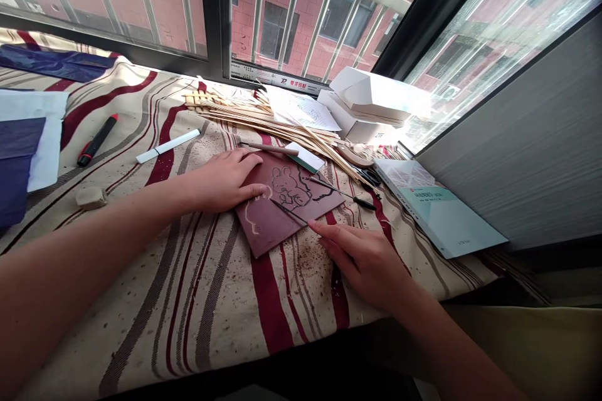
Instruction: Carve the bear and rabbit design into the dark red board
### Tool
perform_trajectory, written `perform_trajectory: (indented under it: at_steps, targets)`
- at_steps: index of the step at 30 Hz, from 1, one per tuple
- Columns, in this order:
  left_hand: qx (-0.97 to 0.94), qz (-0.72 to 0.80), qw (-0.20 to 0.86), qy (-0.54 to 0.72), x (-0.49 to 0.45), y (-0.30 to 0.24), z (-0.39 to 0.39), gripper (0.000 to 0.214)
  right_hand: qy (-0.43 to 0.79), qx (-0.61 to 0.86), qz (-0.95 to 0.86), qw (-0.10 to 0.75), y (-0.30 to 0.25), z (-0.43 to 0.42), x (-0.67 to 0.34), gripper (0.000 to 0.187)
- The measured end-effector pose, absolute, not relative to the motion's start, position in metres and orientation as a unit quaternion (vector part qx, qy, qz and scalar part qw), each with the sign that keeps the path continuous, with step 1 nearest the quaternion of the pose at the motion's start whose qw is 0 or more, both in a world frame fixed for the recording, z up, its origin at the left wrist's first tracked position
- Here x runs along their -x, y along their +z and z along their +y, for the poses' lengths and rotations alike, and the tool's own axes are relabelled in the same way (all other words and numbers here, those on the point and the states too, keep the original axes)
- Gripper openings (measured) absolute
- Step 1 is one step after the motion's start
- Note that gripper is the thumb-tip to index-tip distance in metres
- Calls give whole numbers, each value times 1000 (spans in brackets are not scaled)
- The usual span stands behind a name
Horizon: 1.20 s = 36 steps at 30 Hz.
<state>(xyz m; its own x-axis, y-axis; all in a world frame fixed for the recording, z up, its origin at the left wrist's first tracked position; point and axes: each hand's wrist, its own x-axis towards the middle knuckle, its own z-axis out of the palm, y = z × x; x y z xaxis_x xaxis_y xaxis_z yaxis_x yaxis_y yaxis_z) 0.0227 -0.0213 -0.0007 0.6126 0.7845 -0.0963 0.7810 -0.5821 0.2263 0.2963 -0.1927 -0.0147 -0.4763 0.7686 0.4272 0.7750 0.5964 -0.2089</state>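
A reddish-brown board [263, 229] lies at an angle on the striped cloth, with a bear-like figure outlined in dark lines and pale carved lines at its left. My left hand [228, 180] rests on the board's upper left edge, fingers stretched and thumb apart. My right hand [357, 257] grips a thin dark file-like tool [290, 213], its tip at the board's surface near the figure. A second slim tool with a black handle [364, 203] lies across the board's right edge. Beyond the left fingers, a brown stick-shaped tool [273, 148] lies along the top edge.
Brown crumbs dot the striped cloth [188, 326]. Bundled wooden strips [244, 118], a paper sheet [303, 108] and white boxes [371, 97] lie by the window. A book [442, 213] is at right; a marker [97, 140], white pen [168, 146] and eraser-like block [91, 198] at left.
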Motion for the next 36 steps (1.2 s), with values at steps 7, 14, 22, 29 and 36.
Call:
perform_trajectory:
  at_steps: [7,14,22,29,36]
  targets:
    - [-892,437,116,6,-22,-2,-21,86,-29,441,-866,234,-16,-194,-297,37]
    - [-896,432,108,7,-22,-2,-21,85,-6,441,-863,246,-14,-193,-293,36]
    - [-894,437,102,-2,-23,-2,-22,86,-3,459,-864,209,-13,-192,-292,42]
    - [-893,438,108,4,-22,-3,-21,87,-10,447,-873,193,-14,-192,-294,45]
    - [-888,447,104,-12,-25,0,-24,85,-44,444,-880,163,-12,-194,-292,50]
